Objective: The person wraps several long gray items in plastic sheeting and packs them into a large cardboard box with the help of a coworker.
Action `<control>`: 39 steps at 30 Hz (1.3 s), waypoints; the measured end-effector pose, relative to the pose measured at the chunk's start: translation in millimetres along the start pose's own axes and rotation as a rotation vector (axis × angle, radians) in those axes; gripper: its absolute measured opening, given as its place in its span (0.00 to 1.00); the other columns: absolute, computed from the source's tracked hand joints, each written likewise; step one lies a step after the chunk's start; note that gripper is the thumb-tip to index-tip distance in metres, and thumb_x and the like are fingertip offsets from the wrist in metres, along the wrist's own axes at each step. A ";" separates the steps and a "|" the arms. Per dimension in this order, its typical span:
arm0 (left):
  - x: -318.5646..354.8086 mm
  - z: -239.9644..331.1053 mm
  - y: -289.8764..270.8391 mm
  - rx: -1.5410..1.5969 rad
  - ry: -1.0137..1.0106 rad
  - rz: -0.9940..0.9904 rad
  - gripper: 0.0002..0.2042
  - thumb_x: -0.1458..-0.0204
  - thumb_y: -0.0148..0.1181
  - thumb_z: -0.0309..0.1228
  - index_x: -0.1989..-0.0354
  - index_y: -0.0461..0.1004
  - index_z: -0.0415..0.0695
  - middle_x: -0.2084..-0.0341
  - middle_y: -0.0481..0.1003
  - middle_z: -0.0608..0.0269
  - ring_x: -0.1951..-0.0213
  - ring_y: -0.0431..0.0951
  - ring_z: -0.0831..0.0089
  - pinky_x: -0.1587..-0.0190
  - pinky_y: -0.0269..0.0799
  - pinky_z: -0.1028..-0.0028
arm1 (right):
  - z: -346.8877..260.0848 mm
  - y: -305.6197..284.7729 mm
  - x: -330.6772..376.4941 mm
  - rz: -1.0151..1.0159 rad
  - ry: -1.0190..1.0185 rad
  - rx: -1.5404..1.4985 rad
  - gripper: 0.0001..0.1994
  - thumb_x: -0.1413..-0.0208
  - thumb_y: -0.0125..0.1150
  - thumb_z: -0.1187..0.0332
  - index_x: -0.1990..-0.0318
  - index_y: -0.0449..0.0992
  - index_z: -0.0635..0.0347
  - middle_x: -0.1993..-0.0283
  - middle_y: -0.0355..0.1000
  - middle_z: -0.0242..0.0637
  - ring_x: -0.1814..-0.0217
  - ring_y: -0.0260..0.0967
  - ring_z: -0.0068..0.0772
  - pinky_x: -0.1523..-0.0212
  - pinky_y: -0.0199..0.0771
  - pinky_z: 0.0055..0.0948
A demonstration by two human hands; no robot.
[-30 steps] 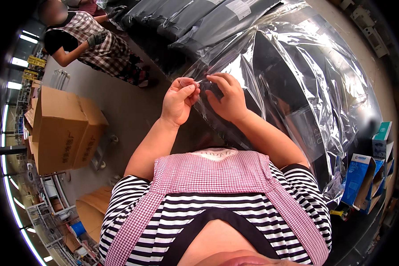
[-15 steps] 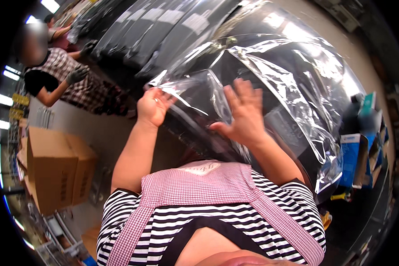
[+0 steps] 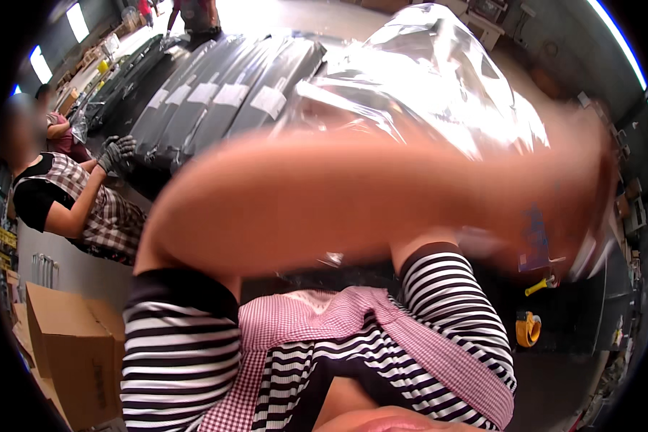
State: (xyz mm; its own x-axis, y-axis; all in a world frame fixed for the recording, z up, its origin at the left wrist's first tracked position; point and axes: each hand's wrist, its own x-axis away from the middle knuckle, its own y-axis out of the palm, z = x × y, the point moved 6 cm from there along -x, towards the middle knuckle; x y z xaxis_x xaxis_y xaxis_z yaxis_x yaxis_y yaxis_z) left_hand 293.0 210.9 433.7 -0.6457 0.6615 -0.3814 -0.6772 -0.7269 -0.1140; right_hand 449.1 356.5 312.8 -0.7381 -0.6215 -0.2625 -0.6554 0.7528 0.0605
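Observation:
My left arm sweeps across the front of me, and my left hand point(image 3: 565, 169) is a blur at the right side; its fingers cannot be made out. Below it, part of my right forearm point(image 3: 426, 241) shows, while my right hand is hidden behind the left arm. Beyond my arms, clear plastic film point(image 3: 446, 79) bulges upward in a shiny, crumpled sheet. Whether either hand grips the film is not visible. The dark package under the film is mostly covered by my arm.
Several black wrapped packages point(image 3: 216, 97) with pale labels lie side by side at the far left. A co-worker's gloved hands point(image 3: 115, 153) are near them. A cardboard box point(image 3: 79, 353) stands at left. An orange tape roll point(image 3: 528, 329) and a yellow-handled tool point(image 3: 540, 286) lie at right.
My left arm has swung from the left edge of the film across to the right. The film has risen and bunched up at the back. My view has shifted, and my right hand has become hidden.

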 end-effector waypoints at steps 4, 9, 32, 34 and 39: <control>59.2 -24.9 47.9 -0.117 -0.175 -0.170 0.04 0.43 0.47 0.25 0.62 0.64 0.38 0.65 0.77 0.53 0.74 0.75 0.66 0.68 0.73 0.70 | -128.7 -25.8 -20.4 -0.102 -0.657 -0.732 0.25 0.38 0.51 0.56 0.39 0.60 0.61 0.44 0.66 0.39 0.42 0.64 0.35 0.43 0.65 0.34; 124.4 -106.1 4.7 0.412 -0.438 0.084 0.04 0.37 0.47 0.29 0.60 0.60 0.44 0.76 0.72 0.67 0.79 0.70 0.83 0.77 0.63 0.82 | 22.5 -177.4 21.3 0.299 -0.652 -0.620 0.29 0.38 0.47 0.49 0.31 0.51 0.42 0.28 0.48 0.36 0.31 0.54 0.44 0.30 0.50 0.48; 281.0 -290.6 -222.0 -1.043 -0.445 1.425 0.30 0.59 0.71 0.39 0.50 0.67 0.38 0.53 0.69 0.49 0.52 0.70 0.56 0.49 0.67 0.61 | 153.3 -176.4 498.2 1.165 0.512 -0.001 0.07 0.43 0.49 0.77 0.59 0.71 0.59 0.74 0.71 0.30 0.82 0.63 0.17 0.81 0.62 0.17; 278.4 -326.1 -199.8 -0.978 -1.000 1.131 0.46 0.65 0.70 0.57 0.42 0.62 0.38 0.47 0.64 0.47 0.44 0.63 0.52 0.39 0.57 0.59 | 161.0 -185.7 507.2 1.156 0.501 0.199 0.06 0.42 0.48 0.77 0.59 0.70 0.60 0.74 0.71 0.31 0.81 0.63 0.17 0.81 0.64 0.16; 230.8 -346.2 -121.9 -1.098 -1.023 0.687 0.36 0.62 0.66 0.61 0.52 0.74 0.42 0.51 0.67 0.48 0.49 0.69 0.53 0.47 0.67 0.60 | 171.6 -214.4 514.6 1.217 0.464 0.384 0.05 0.41 0.46 0.78 0.60 0.68 0.63 0.75 0.69 0.31 0.81 0.63 0.17 0.79 0.65 0.17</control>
State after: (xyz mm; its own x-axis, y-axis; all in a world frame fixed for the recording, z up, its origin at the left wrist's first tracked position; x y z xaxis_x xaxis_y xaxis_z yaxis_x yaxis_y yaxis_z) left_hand 348.6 388.3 42.0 -0.9520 -0.3031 0.0428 0.0855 -0.3978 -0.9135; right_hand 237.2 -87.5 -0.5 -0.8480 0.5175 0.1145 0.4746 0.8375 -0.2708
